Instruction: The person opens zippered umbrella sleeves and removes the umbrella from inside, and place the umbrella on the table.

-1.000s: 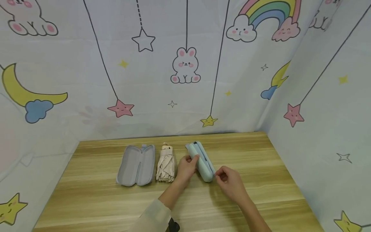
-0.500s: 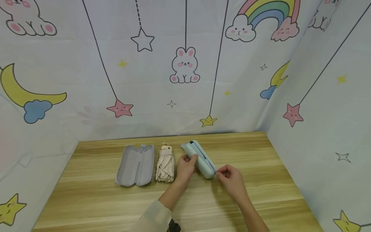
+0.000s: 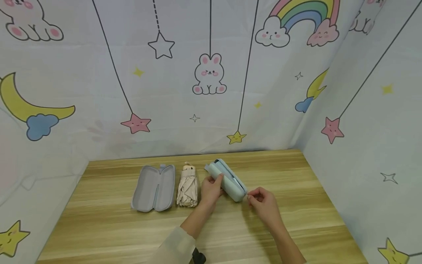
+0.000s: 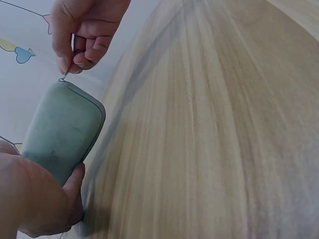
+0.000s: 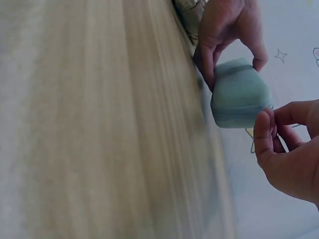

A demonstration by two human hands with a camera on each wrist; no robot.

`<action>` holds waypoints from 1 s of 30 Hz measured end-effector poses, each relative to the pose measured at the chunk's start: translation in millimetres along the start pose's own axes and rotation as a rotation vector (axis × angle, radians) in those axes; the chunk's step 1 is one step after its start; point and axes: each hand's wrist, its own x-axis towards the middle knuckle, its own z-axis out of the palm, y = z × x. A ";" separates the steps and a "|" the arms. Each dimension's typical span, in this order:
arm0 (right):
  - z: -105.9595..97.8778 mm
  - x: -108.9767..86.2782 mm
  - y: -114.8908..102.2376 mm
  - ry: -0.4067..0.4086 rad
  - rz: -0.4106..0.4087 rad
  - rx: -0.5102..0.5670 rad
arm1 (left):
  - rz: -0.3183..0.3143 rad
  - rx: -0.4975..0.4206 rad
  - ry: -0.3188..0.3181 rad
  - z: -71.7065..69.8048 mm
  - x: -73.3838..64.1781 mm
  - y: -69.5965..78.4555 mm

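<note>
My left hand (image 3: pixel 212 190) grips a mint-green zippered case (image 3: pixel 230 185) from its left side, thumb on top. The long case lies slanted, its near end toward my right hand, and a gap shows along its zipper seam. At that near end my right hand (image 3: pixel 265 204) pinches the small zipper pull (image 4: pixel 62 79) between thumb and forefinger, as the left wrist view shows. The right wrist view gives the end face of the case (image 5: pixel 241 94), with left-hand fingers on both sides. What lies inside the case cannot be seen.
Left of my left hand lies a folded beige umbrella (image 3: pixel 187 189). Beside it, farther left, a grey case (image 3: pixel 148 189) lies spread open. All rest on a wooden table (image 3: pixel 115 234), with a printed cloth (image 3: pixel 178 102) hanging behind and another at the right.
The near end of the mint-green case has shifted slightly right and away from me, and its far end slightly left. My right hand has moved slightly right with the zipper pull.
</note>
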 end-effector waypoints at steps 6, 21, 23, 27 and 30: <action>-0.5 0.8 -8.3 -0.065 -0.060 0.036 | -0.057 -0.013 -0.021 -3.4 0.9 6.6; 2.2 -5.5 -32.8 -0.116 -0.315 0.057 | -0.235 -0.306 -0.189 -6.3 1.6 14.7; 2.6 -5.4 -34.5 -0.123 -0.335 0.059 | -0.247 -0.345 -0.211 -5.9 1.4 14.6; 3.1 -4.4 -37.2 -0.131 -0.372 0.058 | -0.267 -0.438 -0.245 -5.0 1.3 13.4; 3.2 -3.8 -41.3 -0.123 -0.390 0.053 | -0.268 -0.487 -0.270 -4.7 0.9 13.2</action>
